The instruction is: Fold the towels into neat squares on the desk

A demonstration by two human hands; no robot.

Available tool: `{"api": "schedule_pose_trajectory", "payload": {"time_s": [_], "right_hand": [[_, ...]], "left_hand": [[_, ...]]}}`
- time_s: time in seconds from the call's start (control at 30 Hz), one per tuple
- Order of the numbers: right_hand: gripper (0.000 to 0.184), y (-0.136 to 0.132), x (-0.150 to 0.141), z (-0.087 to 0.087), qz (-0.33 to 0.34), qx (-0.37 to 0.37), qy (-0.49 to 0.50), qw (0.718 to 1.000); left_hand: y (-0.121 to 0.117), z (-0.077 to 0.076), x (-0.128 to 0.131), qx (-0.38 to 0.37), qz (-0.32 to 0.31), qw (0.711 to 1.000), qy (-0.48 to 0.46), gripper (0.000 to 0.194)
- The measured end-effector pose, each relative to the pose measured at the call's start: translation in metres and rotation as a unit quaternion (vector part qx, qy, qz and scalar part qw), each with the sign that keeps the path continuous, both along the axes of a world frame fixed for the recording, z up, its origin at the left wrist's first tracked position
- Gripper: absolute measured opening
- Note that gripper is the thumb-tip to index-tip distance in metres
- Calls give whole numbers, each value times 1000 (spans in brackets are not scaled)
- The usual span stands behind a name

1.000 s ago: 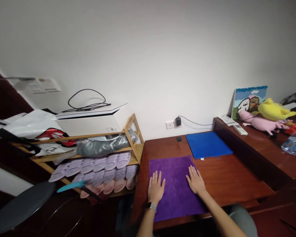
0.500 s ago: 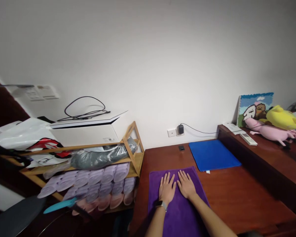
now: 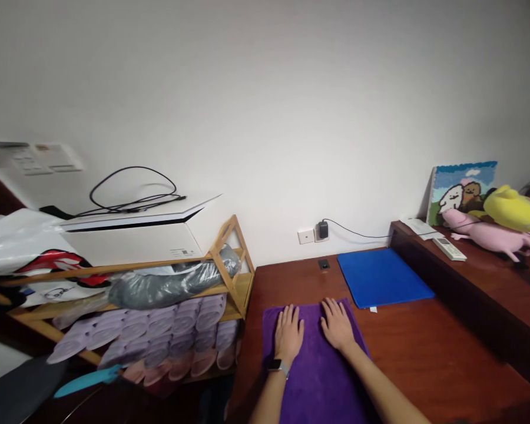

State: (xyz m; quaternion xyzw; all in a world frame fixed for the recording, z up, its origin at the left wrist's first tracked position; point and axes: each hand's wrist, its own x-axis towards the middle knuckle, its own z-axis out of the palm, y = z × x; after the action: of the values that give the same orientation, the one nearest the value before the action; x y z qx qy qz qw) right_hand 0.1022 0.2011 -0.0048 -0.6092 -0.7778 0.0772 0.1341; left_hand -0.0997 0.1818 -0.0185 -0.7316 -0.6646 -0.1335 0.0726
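A purple towel (image 3: pixel 313 371) lies spread on the reddish-brown wooden table, its near end running out of the picture. My left hand (image 3: pixel 288 337), with a watch at the wrist, rests flat on the towel's left part, fingers stretched out. Flat on its upper right part lies my right hand (image 3: pixel 337 325), fingers extended and slightly spread. Neither hand grips anything. Beyond the towel to the right, a folded blue cloth (image 3: pixel 383 278) with a small white tag lies flat, apart from both hands.
To the left stands a wooden rack (image 3: pixel 242 288) with lilac and pink slippers, a white box (image 3: pixel 128 244) and a black cable on top. A raised ledge at right holds a remote (image 3: pixel 449 249), plush toys (image 3: pixel 486 229) and a picture. A black plug (image 3: pixel 323 229) sits in the wall socket.
My hands have moved apart on the towel, the left one leftward and the right one slightly rightward. The camera view has shifted a little. The blue cloth stays put.
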Motion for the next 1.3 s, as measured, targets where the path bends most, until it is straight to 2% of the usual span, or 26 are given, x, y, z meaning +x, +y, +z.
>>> {"api": "schedule_pose_trajectory", "payload": {"time_s": [0.07, 0.13, 0.2, 0.3, 0.37, 0.43, 0.67, 0.83, 0.9, 0.97, 1.07, 1.13, 1.2, 1.3], "right_hand": [[64, 2, -13, -3, 28, -26, 6, 999], [66, 4, -15, -7, 35, -48, 2, 998], [67, 7, -3, -10, 20, -53, -6, 998], [70, 13, 27, -13, -31, -53, -23, 998], [71, 17, 43, -15, -56, -56, -30, 996], [72, 20, 50, -17, -61, -58, -30, 996], [71, 24, 44, -20, -62, -55, -29, 996], [70, 26, 43, -1, -76, -84, -50, 992], [70, 18, 37, 7, -83, -83, -56, 991], [69, 0, 25, 9, -69, -60, -51, 994], [67, -41, 2, -4, -3, -25, -25, 999], [65, -67, -6, -18, 35, -23, -9, 999], [66, -81, 3, -28, 45, -27, -4, 999], [67, -78, 42, -29, 7, -41, -11, 999]], "left_hand": [[5, -3, 15, -16, -40, 999, -11, 53], [7, -6, 16, -40, -35, 998, -16, 53], [6, -7, 1, -53, -3, 998, -14, 55], [3, -8, -38, -61, 46, 997, -7, 60], [2, -8, -60, -65, 58, 996, -2, 63], [2, -9, -71, -64, 58, 996, 2, 65], [8, -13, -69, -47, 55, 997, 9, 64], [10, 7, -63, -68, 58, 996, 15, 62], [3, 14, -47, -51, 51, 997, 11, 58], [-12, 14, -20, -20, 21, 1000, -3, 56], [-44, 0, 20, -10, -48, 998, -26, 55], [-64, -12, 31, -29, -67, 997, -30, 55], [-81, -20, 22, -45, -49, 997, -26, 55], [-97, -21, -20, -55, 21, 998, -8, 58]]}}
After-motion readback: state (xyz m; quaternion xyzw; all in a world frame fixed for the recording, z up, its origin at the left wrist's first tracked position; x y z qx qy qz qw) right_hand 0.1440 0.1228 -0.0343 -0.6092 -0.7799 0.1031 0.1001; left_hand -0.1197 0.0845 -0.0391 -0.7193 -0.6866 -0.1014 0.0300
